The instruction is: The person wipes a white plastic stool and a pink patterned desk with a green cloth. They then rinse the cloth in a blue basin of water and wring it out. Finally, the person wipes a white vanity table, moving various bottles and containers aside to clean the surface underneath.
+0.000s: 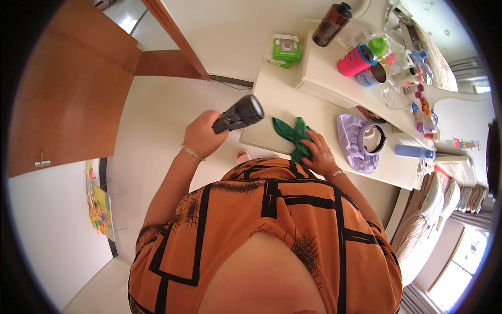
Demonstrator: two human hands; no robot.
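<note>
My left hand (204,133) is wrapped around the handle of a black flashlight (239,114). Its lens end points up and to the right, and the flashlight is held above the floor beside the cream dressing table (270,94). At the table's near edge, my right hand (318,153) grips a crumpled green cloth (298,135) between thumb and fingers. Two pointed ends of the cloth spread out over the tabletop, while its lower part hangs near my printed shirt. A bracelet is on each wrist.
Right of the cloth lie a lilac visor hat (355,143) and a blue bottle (413,151). A green wipes pack (287,49) sits at the back. The raised shelf bears a pink cup (355,61), a brown bottle (331,25) and several bottles. A wooden door (74,98) stands left.
</note>
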